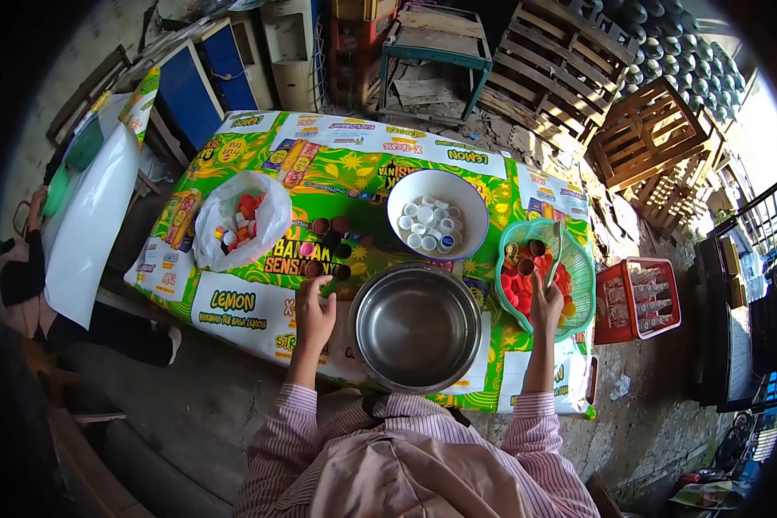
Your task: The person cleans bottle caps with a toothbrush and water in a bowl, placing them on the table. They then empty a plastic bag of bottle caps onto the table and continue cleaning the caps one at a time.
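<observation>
My left hand [316, 312] reaches over the table with its thumb apart from the bent fingers. Its fingertips are at a brown bottle cap [315, 269], one of several dark caps grouped there beside a pink cap [306, 249]. My right hand [546, 304] is closed round what looks like a knife [556, 252], its pale blade pointing away from me. That hand is over a green plastic basket [585, 289] holding red caps [520, 292] and a few brown ones. Between my hands sits a steel bowl [417, 328] with nothing visible inside.
A white basin [406, 186] with white caps stands behind the steel bowl. To the left is a plastic bag [272, 211] of red, white and orange caps. A red crate [613, 298] of bottles stands right of the table. At far left, another person's hand [37, 200] shows.
</observation>
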The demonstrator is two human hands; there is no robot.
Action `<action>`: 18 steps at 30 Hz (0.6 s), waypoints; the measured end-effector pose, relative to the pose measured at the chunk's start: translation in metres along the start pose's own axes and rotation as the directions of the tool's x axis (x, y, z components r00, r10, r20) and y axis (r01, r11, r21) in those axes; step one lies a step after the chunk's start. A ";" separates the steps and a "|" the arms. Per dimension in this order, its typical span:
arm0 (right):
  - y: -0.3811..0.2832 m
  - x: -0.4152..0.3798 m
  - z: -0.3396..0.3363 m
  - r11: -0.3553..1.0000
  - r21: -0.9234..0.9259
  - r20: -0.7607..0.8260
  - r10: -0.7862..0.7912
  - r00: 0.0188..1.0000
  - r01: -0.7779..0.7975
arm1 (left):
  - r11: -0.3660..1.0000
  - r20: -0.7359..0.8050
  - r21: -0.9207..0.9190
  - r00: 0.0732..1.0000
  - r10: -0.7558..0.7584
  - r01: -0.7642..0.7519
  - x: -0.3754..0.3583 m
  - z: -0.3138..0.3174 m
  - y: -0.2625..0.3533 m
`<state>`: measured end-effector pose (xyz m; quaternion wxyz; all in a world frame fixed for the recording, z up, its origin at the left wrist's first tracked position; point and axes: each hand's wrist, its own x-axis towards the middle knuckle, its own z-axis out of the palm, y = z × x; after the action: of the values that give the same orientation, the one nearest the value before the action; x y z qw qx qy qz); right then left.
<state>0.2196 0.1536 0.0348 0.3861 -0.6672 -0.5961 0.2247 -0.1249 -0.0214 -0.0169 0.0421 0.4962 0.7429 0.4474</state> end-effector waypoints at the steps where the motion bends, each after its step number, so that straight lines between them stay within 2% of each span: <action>1: -0.011 -0.018 0.000 1.000 -0.001 -0.013 -0.025 1.000 0.025 | 0.992 0.001 0.115 0.999 0.047 -0.047 0.004 0.002 -0.013; 2: -0.018 -0.037 0.001 0.999 0.044 -0.011 -0.022 1.000 0.022 | 0.988 0.071 0.157 0.997 -0.016 0.004 0.010 0.003 -0.018; 3: -0.020 -0.053 0.002 0.996 0.088 -0.009 -0.016 1.000 0.017 | 0.988 0.076 0.157 0.997 -0.016 0.004 0.015 0.005 -0.018; 5: -0.016 -0.079 0.001 0.978 0.206 0.046 0.035 0.998 -0.044 | 0.942 0.125 0.316 0.989 0.081 -0.117 0.025 0.008 -0.016; 6: -0.014 -0.090 0.000 0.979 0.204 0.047 -0.025 0.999 0.015 | 0.951 0.173 0.293 0.984 0.051 -0.101 0.028 0.014 -0.021; 7: -0.013 -0.100 -0.003 0.980 0.200 0.041 -0.018 0.999 0.009 | 0.952 0.181 0.288 0.982 0.055 -0.106 0.030 0.018 -0.026; 9: -0.013 -0.116 -0.012 0.995 0.102 0.040 -0.011 0.999 0.007 | 0.911 0.265 0.330 0.950 0.162 -0.247 0.035 0.024 -0.032; 11: -0.009 -0.126 -0.018 0.998 0.060 0.041 -0.015 0.999 0.013 | 0.924 0.316 0.301 0.939 0.135 -0.234 0.037 0.029 -0.035; 13: -0.003 -0.136 -0.019 0.997 0.071 -0.002 0.006 1.000 -0.006 | 0.932 0.295 0.305 0.950 0.104 -0.197 0.039 0.032 -0.036; 14: -0.002 -0.140 -0.019 0.994 0.099 -0.010 0.050 0.999 -0.048 | 0.906 0.230 0.353 0.960 0.159 -0.235 0.037 0.033 -0.035; 15: -0.002 -0.144 -0.019 0.994 0.095 -0.016 0.058 0.998 -0.056 | 0.906 0.239 0.348 0.957 0.163 -0.241 0.038 0.031 -0.035; 17: -0.002 -0.149 -0.020 0.994 0.108 -0.003 0.020 1.000 -0.020 | 0.957 0.206 0.215 0.967 0.152 -0.196 0.039 0.028 -0.034; 18: -0.004 -0.152 -0.021 0.992 0.120 0.003 0.030 1.000 -0.030 | 0.963 0.136 0.186 0.976 0.169 -0.193 0.040 0.027 -0.028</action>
<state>0.2046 0.0012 0.0257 0.4220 -0.6514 -0.5715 0.2663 -0.1511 0.0230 -0.0379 -0.0043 0.5897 0.7312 0.3429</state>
